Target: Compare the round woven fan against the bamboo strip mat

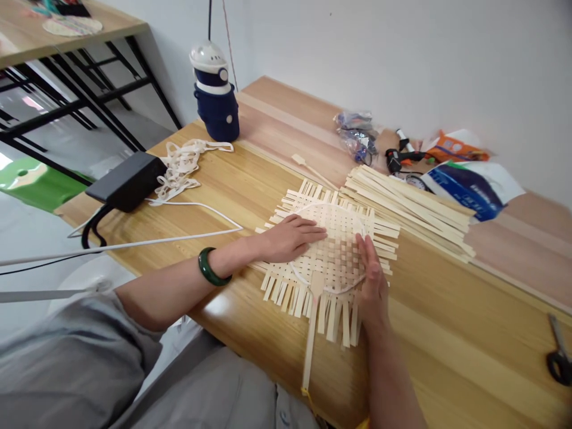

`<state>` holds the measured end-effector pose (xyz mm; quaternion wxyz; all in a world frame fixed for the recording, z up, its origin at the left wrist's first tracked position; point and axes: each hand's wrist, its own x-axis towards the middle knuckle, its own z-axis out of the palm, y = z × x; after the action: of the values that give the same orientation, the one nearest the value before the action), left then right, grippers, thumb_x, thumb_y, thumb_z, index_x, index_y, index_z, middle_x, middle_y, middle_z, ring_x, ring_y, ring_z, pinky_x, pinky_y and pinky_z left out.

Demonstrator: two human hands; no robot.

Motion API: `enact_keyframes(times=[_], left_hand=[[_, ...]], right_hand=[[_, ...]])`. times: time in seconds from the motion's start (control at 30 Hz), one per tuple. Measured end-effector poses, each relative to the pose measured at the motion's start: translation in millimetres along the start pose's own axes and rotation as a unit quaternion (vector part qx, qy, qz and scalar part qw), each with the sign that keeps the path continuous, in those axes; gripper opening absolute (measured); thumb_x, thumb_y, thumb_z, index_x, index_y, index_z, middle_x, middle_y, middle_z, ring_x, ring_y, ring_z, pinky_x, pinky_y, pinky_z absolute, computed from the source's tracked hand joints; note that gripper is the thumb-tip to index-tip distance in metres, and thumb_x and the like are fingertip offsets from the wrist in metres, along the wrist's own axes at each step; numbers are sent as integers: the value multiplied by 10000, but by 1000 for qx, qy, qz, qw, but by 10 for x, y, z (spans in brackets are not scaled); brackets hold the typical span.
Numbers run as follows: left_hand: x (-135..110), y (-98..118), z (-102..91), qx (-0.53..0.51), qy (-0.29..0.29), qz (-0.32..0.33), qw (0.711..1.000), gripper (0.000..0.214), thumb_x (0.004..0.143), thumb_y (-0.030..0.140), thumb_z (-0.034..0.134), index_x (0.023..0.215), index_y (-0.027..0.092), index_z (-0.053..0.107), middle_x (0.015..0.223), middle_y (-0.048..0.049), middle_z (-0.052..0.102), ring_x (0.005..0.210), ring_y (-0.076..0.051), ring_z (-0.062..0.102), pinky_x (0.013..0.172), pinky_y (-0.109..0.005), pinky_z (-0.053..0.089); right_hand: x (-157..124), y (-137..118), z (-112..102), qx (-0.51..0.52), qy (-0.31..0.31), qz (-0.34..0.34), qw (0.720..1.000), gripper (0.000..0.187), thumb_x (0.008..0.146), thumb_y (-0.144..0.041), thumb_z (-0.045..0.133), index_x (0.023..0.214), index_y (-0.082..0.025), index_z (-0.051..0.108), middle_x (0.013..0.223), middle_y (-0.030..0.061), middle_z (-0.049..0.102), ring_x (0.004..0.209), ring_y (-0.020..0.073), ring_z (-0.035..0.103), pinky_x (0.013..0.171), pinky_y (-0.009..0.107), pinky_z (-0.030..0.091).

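Note:
A square mat woven from pale flat strips point(342, 250) lies on the wooden table, its loose strip ends sticking out all round. On the weave rests a thin white hoop point(344, 291), joined to a flat wooden handle point(310, 348) that points toward my body. My left hand point(292, 237) is laid flat over the left part of the mat, fingers stretched. At the right side of the hoop, my right hand point(374, 277) touches the mat with its fingers extended; its thumb is hard to see. A yellow cord point(305, 392) hangs at the handle's end.
Beyond the mat lie a bundle of loose strips point(411, 205), another wooden handle point(315, 171), a glue gun point(400, 159) and a blue package point(469, 190). Scissors point(559, 357) lie far right. To the left are a black box point(127, 179), tangled white cord point(183, 170) and a blue container point(217, 110).

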<state>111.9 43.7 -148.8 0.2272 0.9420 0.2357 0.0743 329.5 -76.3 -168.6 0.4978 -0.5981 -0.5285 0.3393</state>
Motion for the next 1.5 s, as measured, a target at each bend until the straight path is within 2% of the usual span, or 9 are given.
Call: enact_keyframes(times=[0.1,0.2,0.27,0.33,0.43,0.6,0.83,1.2,1.5], left_hand=[[0,-53,-5,-36,-6,5,999,559,930,131,323,1479,202,400,1534,-22,425,1434,-206,343,1181,-403,200],[-16,-74,-16,-69,-25,-2,997,596,924,126,323,1514,212,332,1564,-29,374,1470,-197,281,1203,-427,158],[-30,-74,-18,-74,-42,0,996,602,954,233,400,1540,231,265,1590,-43,320,1493,-216,226,1213,-458,117],[-42,-67,-12,-68,-55,2,996,711,942,419,520,1557,240,209,1609,-65,266,1507,-251,176,1216,-485,69],[-51,-52,5,-58,-65,-5,996,869,882,576,597,1566,249,173,1621,-81,225,1515,-279,139,1215,-490,31],[-48,-38,15,-57,-63,-10,996,861,886,588,594,1565,257,182,1615,-79,244,1513,-273,150,1218,-469,27],[-44,-33,9,-63,-68,-18,996,877,867,585,624,1561,267,192,1617,-63,241,1515,-270,140,1220,-472,25],[-40,-20,-11,-70,-69,-21,995,883,860,576,639,1560,270,196,1615,-73,247,1514,-281,142,1220,-491,29],[-52,-39,-4,-64,-63,-8,996,824,867,571,634,1542,282,259,1603,-67,283,1511,-275,161,1219,-476,29]], right_hand=[[24,-56,3,130,38,42,990,708,981,-670,223,1514,-219,336,1499,80,426,1423,208,346,1206,468,220],[61,-81,-28,224,74,80,968,793,925,-754,258,1482,-205,389,1472,97,459,1400,215,385,1203,471,222],[85,-76,-58,252,93,81,960,811,903,-768,308,1451,-183,428,1435,108,500,1382,209,413,1214,462,196],[106,-62,-83,274,110,74,953,809,891,-770,342,1412,-164,469,1406,118,528,1363,210,441,1220,463,180],[130,-43,-108,316,149,61,935,782,878,-754,392,1311,-123,554,1365,152,556,1333,232,479,1213,479,220],[153,-12,-149,379,262,54,886,608,893,-618,433,1091,-90,658,1244,178,625,1233,270,570,1170,505,332],[168,44,-224,434,317,100,837,506,887,-501,408,1003,-81,666,1157,175,649,1131,259,630,1126,482,416],[187,19,-234,440,332,122,826,497,935,-448,326,985,-76,651,1110,178,654,1098,248,645,1093,466,457],[210,3,-223,440,340,130,821,458,908,-453,378,968,-90,652,1091,166,658,1099,245,640,1117,491,429]])
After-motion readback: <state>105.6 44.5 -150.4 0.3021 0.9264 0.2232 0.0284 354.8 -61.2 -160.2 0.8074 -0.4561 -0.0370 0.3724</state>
